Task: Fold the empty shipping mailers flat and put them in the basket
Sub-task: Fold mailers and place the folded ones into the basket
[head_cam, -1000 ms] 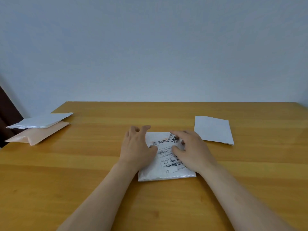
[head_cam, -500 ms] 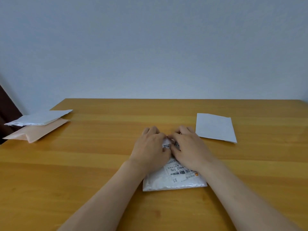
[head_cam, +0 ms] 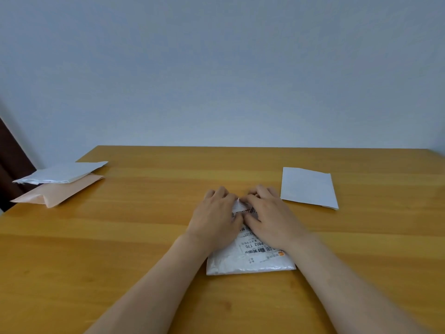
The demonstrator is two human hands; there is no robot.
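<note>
Nearest the camera, two bare forearms are reaching in from the bottom edge and converging on a white labelled mailer [head_cam: 250,263], which is lying on the wooden table [head_cam: 120,249] slightly right of centre. Its near half is lying flat, showing a printed shipping label with barcodes, and its near edge is sitting wrinkled against the wood.

The left grip [head_cam: 214,218] is covering the mailer's far left part. Its fingers are curling down over the far edge and its thumb is pressing on top, so it is pinching that edge. The right grip [head_cam: 272,218] is doing the same on the far right part, thumb lying across the label and fingers bending over the far edge. The two grips are almost touching, and a small crumpled peak of white plastic is sticking up between them. Together they are hiding most of the mailer's far half, and the knuckles are hiding the fingertips.

Just beyond the right grip and to its right, a plain white mailer [head_cam: 308,188] is lying flat, apart from the hand. Well away at the table's far left corner, a peach mailer [head_cam: 57,195] is lying with a second white mailer [head_cam: 62,173] resting on top, both overhanging the table's left edge. Behind them a dark brown panel [head_cam: 10,160] is showing at the frame's edge. A pale blue-grey wall [head_cam: 216,68] is filling everything beyond the table.
</note>
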